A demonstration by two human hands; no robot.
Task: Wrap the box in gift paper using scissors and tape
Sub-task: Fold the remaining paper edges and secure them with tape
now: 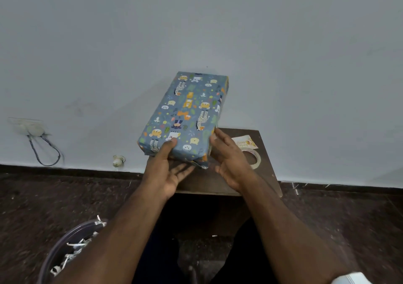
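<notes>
I hold the box, fully covered in blue animal-print gift paper, tilted up above the small dark surface, its far end pointing toward 12 o'clock against the pale wall. My left hand grips its near corner at 7 o'clock, thumb pressed on the top face, the other fingers spread underneath. My right hand lies along the box's right side at 4 o'clock, its fingers straight and touching the paper. A roll of tape rests on the surface at 3 o'clock, just behind my right hand, touching a small card. A bin with paper shreds sits on the floor at 8 o'clock.
</notes>
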